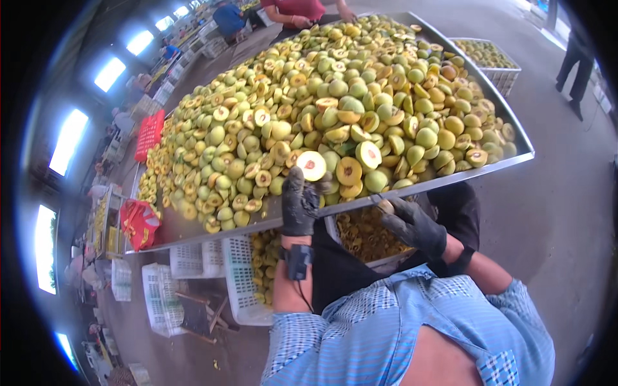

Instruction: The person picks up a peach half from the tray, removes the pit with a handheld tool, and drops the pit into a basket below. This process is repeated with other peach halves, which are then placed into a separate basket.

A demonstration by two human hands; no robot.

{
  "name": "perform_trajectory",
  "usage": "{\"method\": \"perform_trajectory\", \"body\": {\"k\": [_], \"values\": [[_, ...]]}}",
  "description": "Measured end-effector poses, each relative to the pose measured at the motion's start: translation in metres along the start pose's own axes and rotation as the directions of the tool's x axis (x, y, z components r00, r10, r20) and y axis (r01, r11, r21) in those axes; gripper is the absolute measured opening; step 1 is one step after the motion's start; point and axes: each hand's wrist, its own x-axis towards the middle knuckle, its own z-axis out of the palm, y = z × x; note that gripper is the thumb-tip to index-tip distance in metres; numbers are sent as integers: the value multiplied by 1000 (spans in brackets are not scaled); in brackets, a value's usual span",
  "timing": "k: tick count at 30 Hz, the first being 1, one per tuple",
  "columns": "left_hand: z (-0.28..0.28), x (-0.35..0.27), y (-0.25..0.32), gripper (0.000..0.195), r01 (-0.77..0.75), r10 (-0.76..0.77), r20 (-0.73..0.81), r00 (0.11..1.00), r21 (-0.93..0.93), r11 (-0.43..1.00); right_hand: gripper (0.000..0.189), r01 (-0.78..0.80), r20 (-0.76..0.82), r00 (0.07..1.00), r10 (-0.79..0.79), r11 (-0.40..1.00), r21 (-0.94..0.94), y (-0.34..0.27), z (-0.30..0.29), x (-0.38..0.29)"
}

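A halved yellow-green fruit (311, 165), its cut face up with a reddish middle, is held in my gloved left hand (300, 200) over the near rim of the metal table (463, 177). My right hand (415, 226), in a dark glove, is to the right, just outside that rim. Its fingers close on a small tool (385, 204), probably a pitting knife; only a light-coloured end and a thin dark tip show. A large heap of halved fruit (289, 103) covers much of the table. Below the rim, between my legs, a crate holds brownish fruit pieces (369, 234).
A white plastic crate (241, 280) with fruit stands below left, near more white crates (157, 299) and a folding stool (200, 313). A red bag (140, 224) and red basket (149, 135) sit at the table's left. A co-worker (301, 12) is across the table.
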Motion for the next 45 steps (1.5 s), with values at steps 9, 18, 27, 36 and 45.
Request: {"method": "perform_trajectory", "body": {"k": [9,18,27,36,45], "values": [[68,-75,-4,60,-9,21,-73,997,159,987,23,265,66,964,-257,941,-212,-10,30,20],[130,-88,-4,41,86,51,-184,982,668,739,21,299,38,946,-322,821,-486,-11,1,6],[115,-116,-6,48,-92,59,74,996,901,423,22,96,236,971,28,862,-498,-16,-11,-11],[51,-79,-98,46,-177,225,15,974,672,720,28,184,187,973,-136,945,-269,28,-13,-4],[39,-58,-118,24,-199,287,50,957,833,517,51,-4,270,959,83,960,-280,28,-18,-3]]}}
